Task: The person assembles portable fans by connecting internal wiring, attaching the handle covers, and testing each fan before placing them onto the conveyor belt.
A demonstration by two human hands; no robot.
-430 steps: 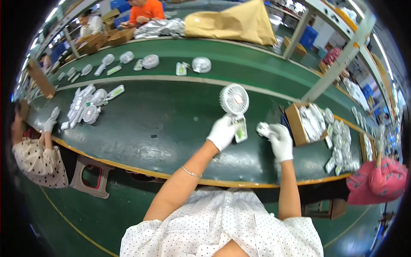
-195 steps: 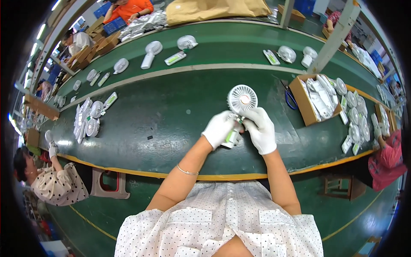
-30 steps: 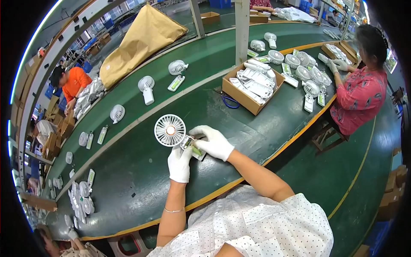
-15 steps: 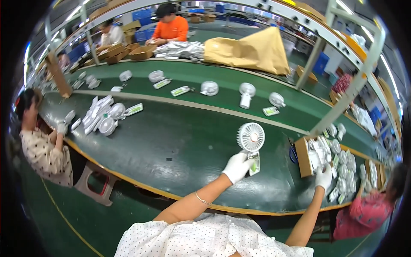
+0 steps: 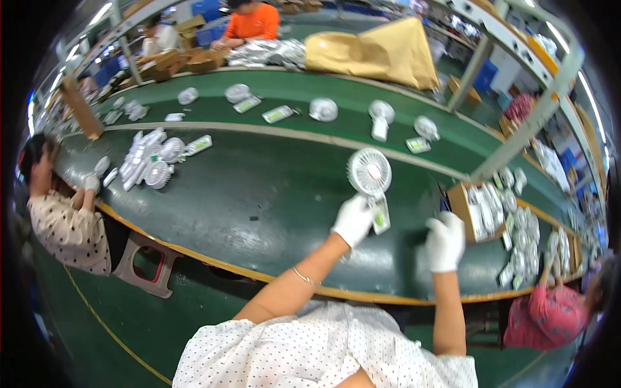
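My left hand, in a white glove, is closed around the handle of a small white handheld fan. The fan stands head up above the green table, and a white and green part shows beside its handle. Raised over the table to the right is my white-gloved right hand. Its fingers are bent but apart, and nothing shows in them. It is nearest to an open cardboard box holding white parts. Dark-blue-handled scissors lie against the box's left side.
Bagged fans lie right of the box, near a co-worker in pink. White parts and fans are heaped at left, before a co-worker in a dotted top. Beyond a pale divider, a green belt carries several fans and cards.
My right hand has come away from the box of white parts, moving left and up. The left hand still holds the fan. The whole view has shifted a little.
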